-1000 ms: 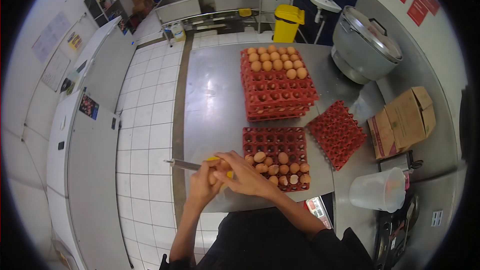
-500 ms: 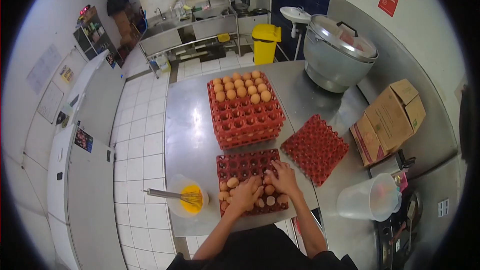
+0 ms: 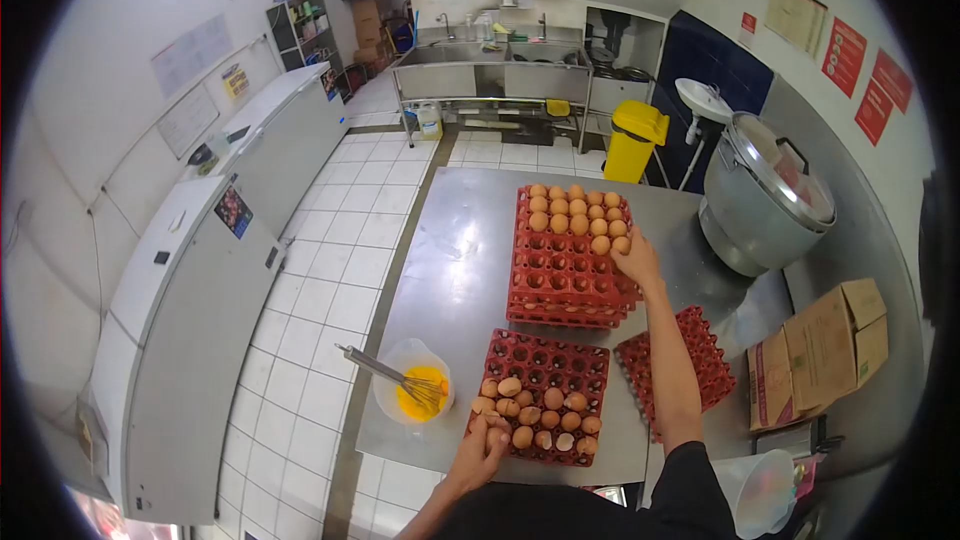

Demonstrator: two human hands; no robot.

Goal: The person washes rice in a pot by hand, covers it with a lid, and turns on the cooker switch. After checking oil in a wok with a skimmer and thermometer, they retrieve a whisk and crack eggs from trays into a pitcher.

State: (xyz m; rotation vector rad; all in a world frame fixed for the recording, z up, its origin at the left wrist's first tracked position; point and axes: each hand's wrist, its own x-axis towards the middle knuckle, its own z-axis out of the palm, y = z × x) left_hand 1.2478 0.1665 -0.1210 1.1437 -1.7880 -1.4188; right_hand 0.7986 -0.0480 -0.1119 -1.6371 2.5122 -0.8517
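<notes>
My right hand (image 3: 637, 262) reaches to the front right of the brown eggs (image 3: 558, 208) on a stack of red egg trays (image 3: 560, 285). Its fingers close around an egg (image 3: 621, 244) there. Closer to me lies another red egg tray (image 3: 548, 352), its near half filled with eggs and cracked shells (image 3: 553, 420). My left hand (image 3: 484, 451) is curled at this tray's near left corner; what its fingers hold, if anything, is hidden. To its left, a clear plastic jug (image 3: 392, 395) contains yellow beaten egg (image 3: 418, 402) and a wire whisk (image 3: 384, 368) leaning on the rim.
An empty red tray (image 3: 690, 360) lies right of the stack, partly behind my right forearm. Beyond it are a cardboard box (image 3: 825, 355), a large lidded metal pot (image 3: 755, 200) and a translucent plastic container (image 3: 758, 495). A yellow bin (image 3: 630, 145) stands past the table's far edge.
My right hand has gone from the near tray up to the eggs on the stack. My left hand has shifted to the near tray's left corner. The camera view has swung left.
</notes>
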